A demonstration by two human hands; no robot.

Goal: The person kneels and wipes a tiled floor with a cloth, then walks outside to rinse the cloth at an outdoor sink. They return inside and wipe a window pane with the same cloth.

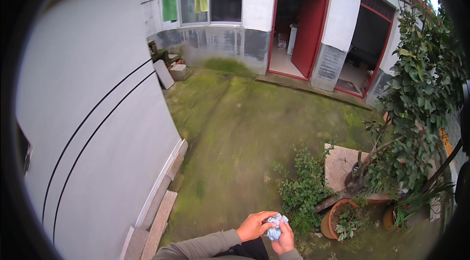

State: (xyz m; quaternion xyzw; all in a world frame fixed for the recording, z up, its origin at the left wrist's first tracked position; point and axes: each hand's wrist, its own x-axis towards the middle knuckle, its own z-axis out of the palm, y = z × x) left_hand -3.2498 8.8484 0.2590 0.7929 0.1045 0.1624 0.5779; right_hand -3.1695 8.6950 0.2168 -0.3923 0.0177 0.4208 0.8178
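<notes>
Near the bottom centre, a crumpled pale-blue cloth or similar soft bundle [274,226] is held between both hands. My left hand [254,226] grips it from the left, fingers and thumb bent over its upper and left side. My right hand [285,240] is around its right and lower side, with the thumb on top. Grey-brown ribbed sleeves cover both forearms. Below the hands, dark trousers show in part. Whether the bundle is fabric or another soft material cannot be told.
A mossy concrete courtyard [227,131] stretches ahead. Along the left runs a white wall [99,113] with stone slabs [158,219] at its foot. Terracotta pots [332,219], shrubs [304,186] and a tree [422,87] stand right. A red door [310,29] stands open beyond a low step [312,89].
</notes>
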